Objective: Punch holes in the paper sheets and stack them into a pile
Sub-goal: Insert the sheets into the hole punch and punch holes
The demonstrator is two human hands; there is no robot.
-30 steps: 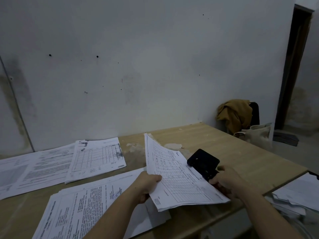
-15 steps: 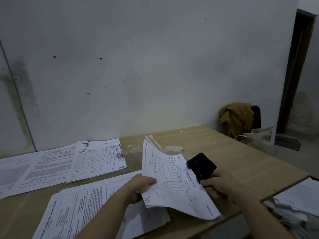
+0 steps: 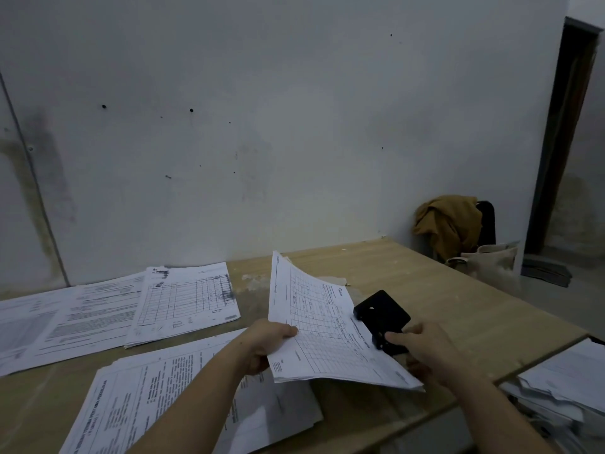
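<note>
Black hole punch (image 3: 381,317) at lower right is gripped by the right hand (image 3: 425,350). Left hand (image 3: 268,342) pinches the printed sheets (image 3: 327,335), now tilted steeper than a second ago.

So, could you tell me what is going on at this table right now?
A person is punching paper sheets. The left hand holds a small bundle of sheets by its near edge, lifted at a tilt, with its far edge at the black hole punch. The right hand rests on the punch. Other paper piles lie flat on the wooden table.
</note>
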